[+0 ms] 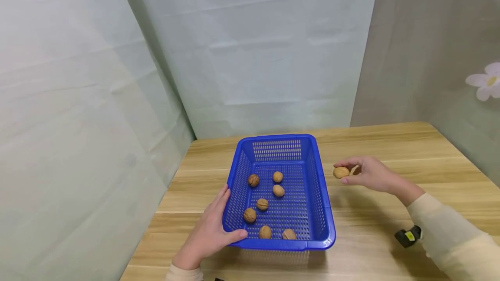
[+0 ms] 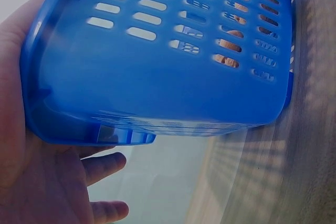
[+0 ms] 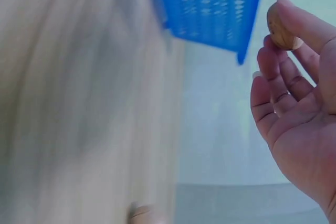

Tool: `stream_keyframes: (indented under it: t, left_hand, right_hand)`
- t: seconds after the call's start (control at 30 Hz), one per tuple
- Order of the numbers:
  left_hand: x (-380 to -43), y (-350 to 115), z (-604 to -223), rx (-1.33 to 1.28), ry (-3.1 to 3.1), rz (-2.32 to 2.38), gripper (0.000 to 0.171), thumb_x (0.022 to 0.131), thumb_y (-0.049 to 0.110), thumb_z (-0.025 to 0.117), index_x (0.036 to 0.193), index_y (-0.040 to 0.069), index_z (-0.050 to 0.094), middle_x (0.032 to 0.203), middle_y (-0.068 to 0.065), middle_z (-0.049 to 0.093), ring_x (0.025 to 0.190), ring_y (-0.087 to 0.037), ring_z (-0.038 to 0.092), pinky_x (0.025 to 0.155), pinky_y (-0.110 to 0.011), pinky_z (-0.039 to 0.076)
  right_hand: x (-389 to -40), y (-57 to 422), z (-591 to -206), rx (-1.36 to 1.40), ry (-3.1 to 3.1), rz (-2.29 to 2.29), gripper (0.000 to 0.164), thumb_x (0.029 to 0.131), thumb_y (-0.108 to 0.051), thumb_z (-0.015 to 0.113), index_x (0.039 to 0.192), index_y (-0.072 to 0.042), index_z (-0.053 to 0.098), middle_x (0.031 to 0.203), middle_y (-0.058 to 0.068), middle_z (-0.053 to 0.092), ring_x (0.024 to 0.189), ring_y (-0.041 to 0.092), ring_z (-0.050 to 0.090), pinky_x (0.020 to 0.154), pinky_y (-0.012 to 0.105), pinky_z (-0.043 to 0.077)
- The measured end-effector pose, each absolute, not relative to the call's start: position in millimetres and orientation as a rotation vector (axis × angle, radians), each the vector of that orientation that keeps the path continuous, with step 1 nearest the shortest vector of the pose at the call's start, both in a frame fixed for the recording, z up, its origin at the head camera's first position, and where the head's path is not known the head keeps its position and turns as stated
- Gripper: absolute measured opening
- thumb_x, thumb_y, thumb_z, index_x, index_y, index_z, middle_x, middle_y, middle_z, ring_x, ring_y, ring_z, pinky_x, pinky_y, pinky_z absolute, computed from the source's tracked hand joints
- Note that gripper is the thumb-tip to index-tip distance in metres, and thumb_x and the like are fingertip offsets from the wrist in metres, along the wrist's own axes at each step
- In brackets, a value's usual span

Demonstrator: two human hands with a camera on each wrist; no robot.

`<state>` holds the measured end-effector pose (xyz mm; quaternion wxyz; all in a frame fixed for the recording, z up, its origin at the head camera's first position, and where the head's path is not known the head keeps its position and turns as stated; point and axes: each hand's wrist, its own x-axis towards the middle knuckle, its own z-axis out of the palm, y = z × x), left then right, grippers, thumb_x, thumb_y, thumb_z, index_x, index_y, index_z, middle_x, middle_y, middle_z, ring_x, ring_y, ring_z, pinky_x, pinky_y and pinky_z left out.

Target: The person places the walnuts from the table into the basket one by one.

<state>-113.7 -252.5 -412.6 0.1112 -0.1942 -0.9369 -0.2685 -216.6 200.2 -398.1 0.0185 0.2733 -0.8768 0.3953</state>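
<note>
A blue plastic basket (image 1: 330,222) with slotted walls stands on the wooden table, several walnuts (image 1: 262,204) scattered over its floor. My left hand (image 1: 208,224) holds its near left corner, thumb over the front rim and fingers along the left side. In the left wrist view the fingers (image 2: 107,167) extend past the rim (image 2: 94,135). To the right of the basket, above the table, my right hand (image 1: 369,174) pinches a single walnut (image 1: 341,172) between thumb and fingertips. The right wrist view shows this walnut (image 3: 282,30) at the fingertips, the other fingers loosely bent.
The wooden table (image 1: 390,151) reaches back to pale hanging cloth (image 1: 254,55), with more cloth on both sides. A black wrist-worn device (image 1: 408,236) sits by the right sleeve. A blurred brownish thing (image 3: 144,214) shows at the bottom of the right wrist view.
</note>
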Motion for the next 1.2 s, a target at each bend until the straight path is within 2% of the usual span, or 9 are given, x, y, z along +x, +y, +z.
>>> stream_keyframes:
  t: [0.2,0.4,0.63,0.9,1.2]
  left_hand:
    - [-114,-252,-411,-0.560,-2.761,-0.794,0.110,0.068,0.057,0.078,0.149,0.000,0.029,0.158,-0.009,0.021,0.136,-0.040,0.031,0.103,-0.060,0.032]
    - [-113,-252,-408,-0.560,-2.760,-0.821,0.111,0.068,0.058,0.078,0.149,-0.001,0.029,0.158,-0.011,0.021,0.137,-0.040,0.029,0.104,-0.061,0.031]
    - [-113,-252,-409,-0.551,-2.770,-0.816,0.111,0.069,0.057,0.078,0.149,0.000,0.029,0.158,-0.011,0.020,0.137,-0.041,0.030,0.103,-0.061,0.032]
    - [-113,-252,-410,-0.559,-2.758,-0.818,0.110,0.068,0.055,0.079,0.149,0.000,0.030,0.157,-0.013,0.022,0.136,-0.042,0.031,0.102,-0.062,0.033]
    - [-113,-252,-410,-0.546,-2.758,-0.816,0.111,0.068,0.058,0.079,0.149,0.001,0.030,0.158,-0.010,0.021,0.137,-0.040,0.030,0.103,-0.060,0.032]
  right_hand:
    - [-210,185,-370,0.871,-2.666,1.223,0.042,0.081,-0.022,0.079,0.121,-0.016,0.068,0.099,-0.008,0.067,0.090,0.013,0.058,0.074,0.029,0.053]
    - [-208,168,-349,0.944,-2.628,1.195,0.041,0.080,-0.019,0.079,0.120,-0.016,0.068,0.100,-0.010,0.067,0.092,0.013,0.056,0.078,0.033,0.052]
    - [-206,144,-332,1.019,-2.598,1.248,0.036,0.080,-0.018,0.080,0.114,-0.023,0.069,0.107,-0.010,0.066,0.093,0.012,0.057,0.078,0.032,0.051]
    - [-212,109,-321,1.150,-2.559,1.355,0.036,0.081,-0.017,0.079,0.115,-0.022,0.068,0.109,-0.007,0.065,0.090,0.015,0.058,0.079,0.038,0.052]
    - [-233,57,-309,1.303,-2.618,1.290,0.039,0.083,-0.016,0.077,0.121,-0.019,0.067,0.111,-0.008,0.066,0.097,0.012,0.059,0.082,0.033,0.052]
